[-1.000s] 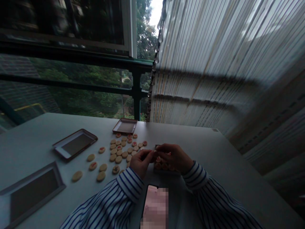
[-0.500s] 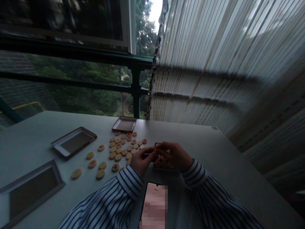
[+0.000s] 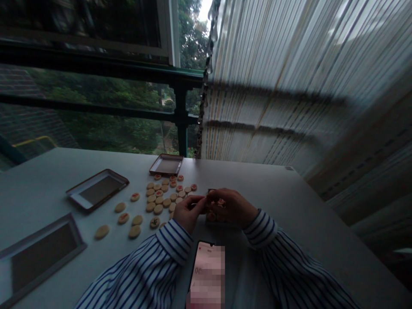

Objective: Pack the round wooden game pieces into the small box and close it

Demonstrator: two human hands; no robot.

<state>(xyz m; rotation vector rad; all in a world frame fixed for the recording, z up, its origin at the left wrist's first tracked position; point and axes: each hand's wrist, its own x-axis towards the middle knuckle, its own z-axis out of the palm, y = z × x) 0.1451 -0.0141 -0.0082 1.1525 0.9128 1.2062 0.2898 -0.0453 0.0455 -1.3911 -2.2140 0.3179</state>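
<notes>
Near the middle of the white table, my left hand is closed, its thumb and fingertips pressed together beside the right hand's fingertips. Anything between them is too small to make out. My right hand bends over a small box of round wooden pieces, with its fingers curled and partly hiding the box. Whether it grips a piece is unclear. Several round wooden pieces lie loose left of my hands, some with red markings and one with a dark marking.
A phone lies on the white table below my hands. To the left are a grey tray and a brown-rimmed tray. A smaller tray stands further back. Railing and string curtain rise behind the table.
The view has shifted slightly, moving the scene a little up and left. My fingertips stay together over the box's left side, with the right fingers slightly more curled.
</notes>
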